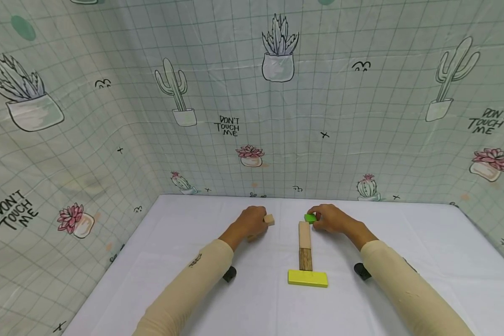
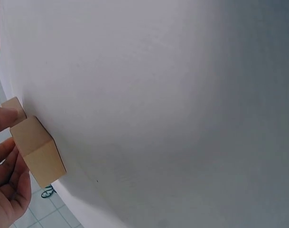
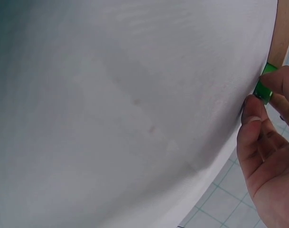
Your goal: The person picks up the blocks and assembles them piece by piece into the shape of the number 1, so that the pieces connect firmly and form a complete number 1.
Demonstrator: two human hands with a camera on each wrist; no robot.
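My left hand [image 1: 252, 221] grips a light wooden block [image 1: 269, 219] at the back left of the white table. Seen from the left wrist, a larger wooden block [image 2: 43, 164] and a smaller wooden piece [image 2: 13, 107] lie at the thumb and fingers. With thumb and fingers, my right hand [image 1: 330, 218] pinches a small green block [image 1: 309, 218] at the far end of a row. That row runs toward me: a pale wooden block [image 1: 304, 234], a darker brown wooden block [image 1: 305, 259], then a yellow block [image 1: 307, 278] lying crosswise.
A white cloth covers the table [image 1: 260, 303]. Behind it and at its left hangs a grid-patterned curtain [image 1: 344, 116] with cactus drawings. Black devices [image 1: 230, 274] are worn at both wrists, beneath the beige sleeves [image 1: 193, 284].
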